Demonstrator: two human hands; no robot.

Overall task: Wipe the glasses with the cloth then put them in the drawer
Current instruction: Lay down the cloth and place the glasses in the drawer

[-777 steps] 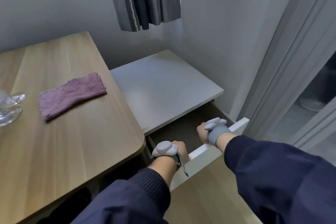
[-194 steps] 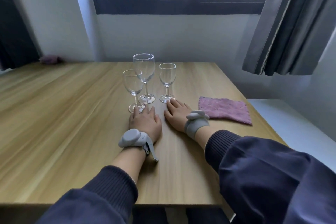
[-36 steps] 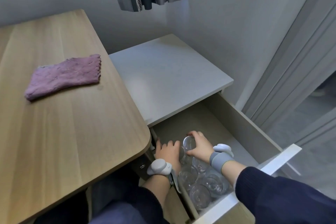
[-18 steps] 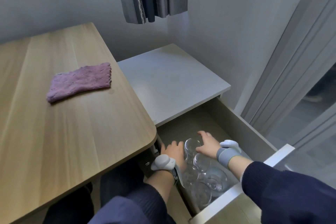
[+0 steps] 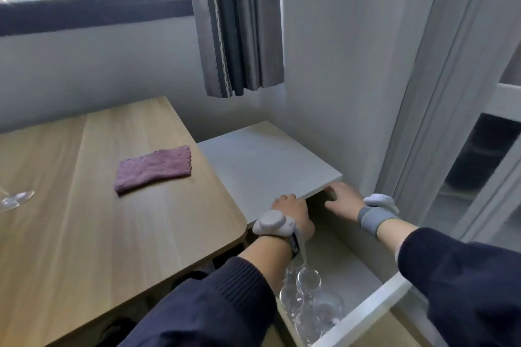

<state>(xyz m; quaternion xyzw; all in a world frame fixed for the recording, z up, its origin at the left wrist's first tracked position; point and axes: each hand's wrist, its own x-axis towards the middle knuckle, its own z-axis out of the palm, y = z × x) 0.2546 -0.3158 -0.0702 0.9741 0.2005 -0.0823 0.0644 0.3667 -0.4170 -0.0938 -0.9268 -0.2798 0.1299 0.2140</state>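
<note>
Head view, left to right: at the far-left edge a glass foot (image 5: 15, 198) stands on the bench (image 5: 84, 248), so by my reading one glass is not yet stowed. Right of it the cloth (image 5: 153, 168) lies flat on the bench, held by nobody. Further right, your left hand (image 5: 293, 213) reaches under the near edge of the white cabinet top (image 5: 265, 166); its fingers are hidden, so I cannot tell how they lie. Near and right of that wrist, the glasses (image 5: 308, 298) lie in the open drawer (image 5: 363, 310). Your right hand (image 5: 342, 200) rests spread and empty at the drawer's far end. You seem between stowing rounds; the next move calls for fetching the cloth and that remaining glass.
</note>
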